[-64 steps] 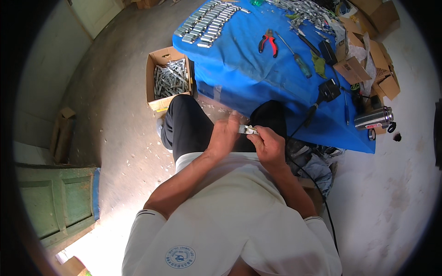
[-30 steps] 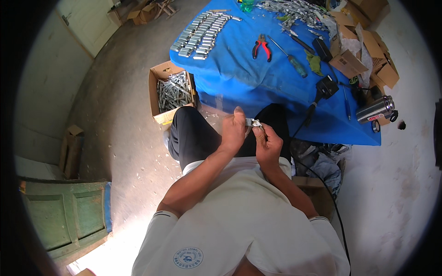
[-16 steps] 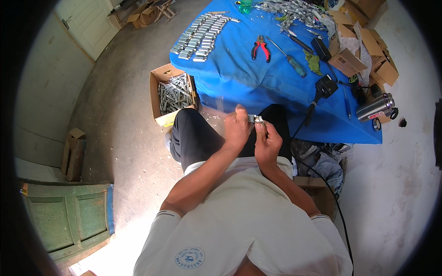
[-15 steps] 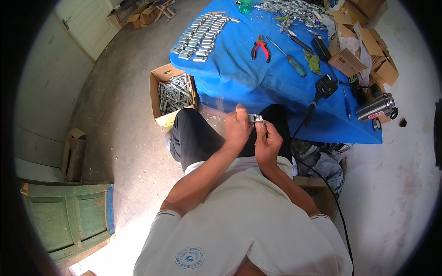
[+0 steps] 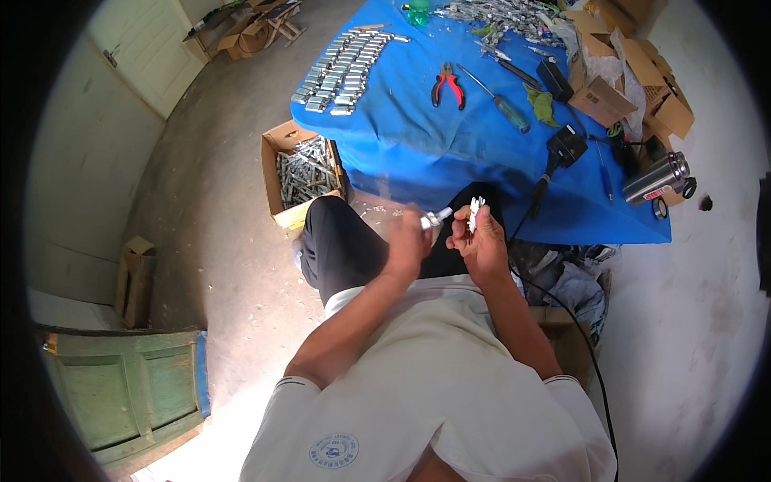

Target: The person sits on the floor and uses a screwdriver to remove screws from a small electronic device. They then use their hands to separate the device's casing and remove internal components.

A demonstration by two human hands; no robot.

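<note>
Over my lap, my left hand (image 5: 408, 243) is closed round a shiny silver metal cylinder (image 5: 434, 218) with a narrower end that points toward my other hand. Motion smears that hand a little. Beside it, my right hand (image 5: 487, 251) pinches a small, uneven white-and-silver piece (image 5: 476, 212) upright between thumb and fingers. A gap separates the two pieces. On the blue-covered table (image 5: 401, 153) in front of me, similar-looking silver cylinders (image 5: 341, 72) lie in neat rows at the left.
Red-handled pliers (image 5: 447, 87), a screwdriver (image 5: 511, 114) and a heap of metal parts (image 5: 506, 24) lie on the table. A steel flask (image 5: 657, 178) stands at the right. A cardboard box (image 5: 277, 169) of metal pieces sits left of my knee. A black cable (image 5: 580, 333) runs down at right.
My hands have moved apart from being close together at one silver piece. The left now has the cylinder, and the right has risen slightly with the white-and-silver piece.
</note>
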